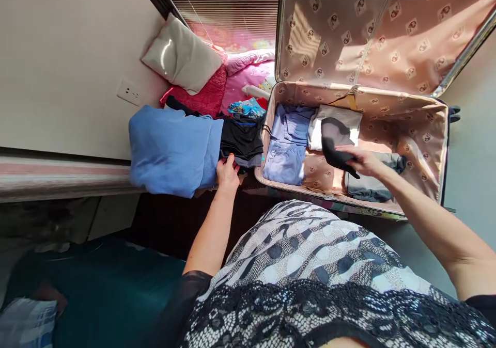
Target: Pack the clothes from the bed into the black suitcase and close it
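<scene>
My right hand (pixel 362 161) is closed on a limp black piece of clothing (pixel 334 154), held over the open suitcase (pixel 324 183). Its exact kind cannot be made out. Under it lies a folded white-and-grey garment (pixel 315 133). At the suitcase's left end are folded blue garments (pixel 285 159), and grey folded trousers (pixel 370 183) lie near my right wrist. Outside the suitcase, my left hand (pixel 228 173) grips the near edge of a stack of folded black clothes (pixel 242 140), its fingertips partly hidden. Directly left of it rests a large folded light-blue garment (pixel 176 149).
The suitcase lid (pixel 360 33) stands upright behind. A white cushion (pixel 184 56) leans on red and pink bedding (pixel 248 82) near a window blind (pixel 236 15). A bright blue patterned item (pixel 247 107) lies behind the black stack. Another person's dark green clothing (pixel 104 286) shows lower left.
</scene>
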Demonstrator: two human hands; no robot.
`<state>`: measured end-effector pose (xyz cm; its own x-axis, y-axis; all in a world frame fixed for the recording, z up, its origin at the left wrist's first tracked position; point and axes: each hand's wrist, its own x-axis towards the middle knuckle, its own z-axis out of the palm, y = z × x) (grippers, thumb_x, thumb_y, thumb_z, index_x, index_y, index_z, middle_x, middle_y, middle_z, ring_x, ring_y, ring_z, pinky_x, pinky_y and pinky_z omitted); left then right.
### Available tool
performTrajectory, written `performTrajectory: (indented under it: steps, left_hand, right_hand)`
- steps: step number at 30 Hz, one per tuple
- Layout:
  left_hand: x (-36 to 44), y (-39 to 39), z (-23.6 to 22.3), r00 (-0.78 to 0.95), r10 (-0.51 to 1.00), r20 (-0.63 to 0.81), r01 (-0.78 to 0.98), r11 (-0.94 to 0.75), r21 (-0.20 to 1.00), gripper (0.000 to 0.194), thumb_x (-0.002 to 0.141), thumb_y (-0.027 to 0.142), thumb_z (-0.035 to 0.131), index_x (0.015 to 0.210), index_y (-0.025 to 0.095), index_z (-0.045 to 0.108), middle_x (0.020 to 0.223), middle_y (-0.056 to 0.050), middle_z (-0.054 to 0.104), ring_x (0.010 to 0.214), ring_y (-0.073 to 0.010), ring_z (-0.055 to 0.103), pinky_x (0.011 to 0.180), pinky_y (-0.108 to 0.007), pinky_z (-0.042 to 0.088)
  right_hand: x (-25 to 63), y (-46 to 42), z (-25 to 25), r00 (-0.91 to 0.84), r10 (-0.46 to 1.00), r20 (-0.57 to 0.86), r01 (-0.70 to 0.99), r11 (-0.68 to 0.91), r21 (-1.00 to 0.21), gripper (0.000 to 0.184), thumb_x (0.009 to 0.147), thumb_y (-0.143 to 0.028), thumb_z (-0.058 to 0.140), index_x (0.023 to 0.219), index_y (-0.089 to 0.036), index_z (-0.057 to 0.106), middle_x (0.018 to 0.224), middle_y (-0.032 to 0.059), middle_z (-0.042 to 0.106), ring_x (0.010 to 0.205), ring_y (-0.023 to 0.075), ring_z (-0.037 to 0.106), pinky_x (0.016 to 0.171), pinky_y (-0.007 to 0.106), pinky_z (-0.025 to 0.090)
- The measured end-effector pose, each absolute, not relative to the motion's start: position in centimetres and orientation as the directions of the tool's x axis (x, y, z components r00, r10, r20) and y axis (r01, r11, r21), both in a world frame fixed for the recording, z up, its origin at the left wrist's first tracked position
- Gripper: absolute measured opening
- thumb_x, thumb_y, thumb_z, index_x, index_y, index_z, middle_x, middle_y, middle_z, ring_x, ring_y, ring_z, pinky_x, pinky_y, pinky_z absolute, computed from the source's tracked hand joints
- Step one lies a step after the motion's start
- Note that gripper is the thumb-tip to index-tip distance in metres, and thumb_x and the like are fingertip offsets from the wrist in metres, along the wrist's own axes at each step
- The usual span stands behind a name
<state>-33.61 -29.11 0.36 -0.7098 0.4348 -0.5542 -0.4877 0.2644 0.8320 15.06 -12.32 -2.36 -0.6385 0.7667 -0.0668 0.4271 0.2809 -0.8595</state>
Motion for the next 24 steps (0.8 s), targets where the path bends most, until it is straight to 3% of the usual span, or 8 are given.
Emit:
performTrajectory:
  steps: [3,6,10,14,17,20,24]
  left_hand:
    - [-33.4,-29.3,0.7,-0.713,0.382,-0.588,-0.54,0.236,0.808,0.028,0.09,0.031,0.086,0.098,0.024,0.06,0.096,0.001,0.07,0.086,-0.0128,0.068,0.089,-0.029,0.054]
    - [-33.2,-29.7,1.0,-0.708,0.369,-0.603,-0.551,0.245,0.797,0.023,0.092,0.026,0.082,0.094,0.024,0.06,0.092,0.001,0.07,0.084,-0.0134,0.067,0.093,-0.031,0.055]
    - [-33.1,-30.5,1.5,-0.692,0.391,-0.607,-0.532,0.292,0.795,0.022,0.091,0.025,0.082,0.092,0.024,0.06,0.088,0.001,0.07,0.083,-0.0143,0.068,0.092,-0.032,0.055]
    - [-32.8,-30.7,1.7,-0.697,0.398,-0.597,-0.511,0.309,0.802,0.023,0.088,0.024,0.082,0.092,0.024,0.06,0.088,0.001,0.07,0.081,-0.0139,0.068,0.089,-0.03,0.055]
    - [-32.6,-30.5,1.5,-0.707,0.39,-0.589,-0.503,0.308,0.808,0.021,0.089,0.023,0.081,0.092,0.023,0.06,0.09,0.001,0.07,0.081,-0.0133,0.067,0.092,-0.031,0.056]
    - [-32.5,-29.9,1.2,-0.73,0.36,-0.58,-0.493,0.311,0.813,0.023,0.091,0.028,0.084,0.092,0.024,0.062,0.095,0.0,0.072,0.088,-0.0143,0.07,0.098,-0.033,0.057]
    - [-32.1,-28.6,1.2,-0.78,0.315,-0.541,-0.467,0.283,0.838,0.023,0.093,0.03,0.087,0.094,0.022,0.066,0.103,-0.002,0.076,0.1,-0.0163,0.074,0.102,-0.036,0.06]
  right_hand:
    - [16.3,-15.1,-6.8,-0.878,0.425,-0.221,0.456,0.599,-0.658,0.038,0.09,-0.021,0.065,0.122,-0.024,0.086,0.144,0.0135,0.077,0.152,0.0389,0.057,0.122,0.063,0.044]
    - [18.3,-16.9,-11.5,-0.903,0.2,-0.38,0.376,0.796,-0.475,0.051,0.082,-0.006,0.062,0.122,-0.027,0.086,0.161,0.0092,0.068,0.156,0.0378,0.052,0.122,0.061,0.042]
    - [20.7,-17.8,-15.2,-0.928,0.18,-0.325,0.311,0.856,-0.414,0.053,0.086,-0.003,0.059,0.125,-0.029,0.084,0.167,0.0091,0.06,0.152,0.0355,0.051,0.118,0.054,0.044]
    - [20.7,-19.0,-15.5,-0.937,0.171,-0.306,0.28,0.889,-0.362,0.048,0.094,-0.008,0.056,0.132,-0.026,0.08,0.164,0.0139,0.06,0.144,0.0339,0.052,0.106,0.047,0.046]
    - [19.6,-19.3,-14.4,-0.924,0.199,-0.326,0.311,0.887,-0.341,0.036,0.097,-0.01,0.057,0.12,-0.025,0.081,0.152,0.0142,0.067,0.13,0.0307,0.056,0.098,0.041,0.043]
    - [18.8,-18.8,-12.9,-0.905,0.244,-0.349,0.37,0.855,-0.364,0.023,0.097,-0.01,0.061,0.1,-0.022,0.08,0.126,0.0157,0.073,0.11,0.0268,0.057,0.092,0.038,0.04]
    - [19.7,-18.2,-11.4,-0.888,0.243,-0.39,0.416,0.786,-0.457,0.027,0.095,-0.005,0.06,0.093,-0.023,0.08,0.112,0.0178,0.073,0.111,0.0267,0.057,0.092,0.04,0.037]
